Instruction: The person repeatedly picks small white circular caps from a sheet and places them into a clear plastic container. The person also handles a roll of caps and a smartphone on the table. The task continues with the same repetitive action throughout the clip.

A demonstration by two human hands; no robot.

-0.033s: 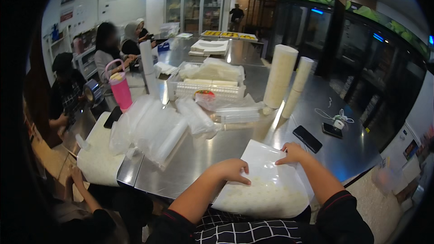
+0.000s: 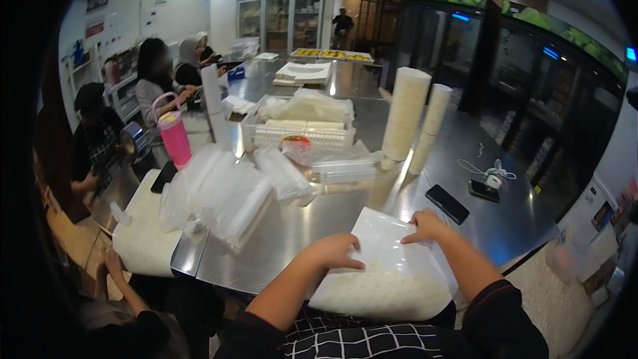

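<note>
A glossy white sheet point(image 2: 385, 286) with a faint cream pattern lies in front of me and curves down over the table's near edge. My left hand point(image 2: 331, 251) rests at its left edge, thumb and finger apart, their tips on the sheet. Over the far right edge, my right hand point(image 2: 426, 226) touches it with bent fingers, the thumb spread away from them. Part of each hand's fingers is hidden. A black phone point(image 2: 447, 204) lies just beyond my right hand.
Clear plastic packs point(image 2: 229, 203) and a white basket point(image 2: 302, 138) of rolls stand ahead on the steel table point(image 2: 292, 236). Upright patterned rolls point(image 2: 405, 116) are at right, beside a cabled phone point(image 2: 484, 190). A pink tumbler point(image 2: 175, 138) and several people stand or sit at left.
The whole scene sits slightly further left in the picture. Both hands stay at the same places on the sheet.
</note>
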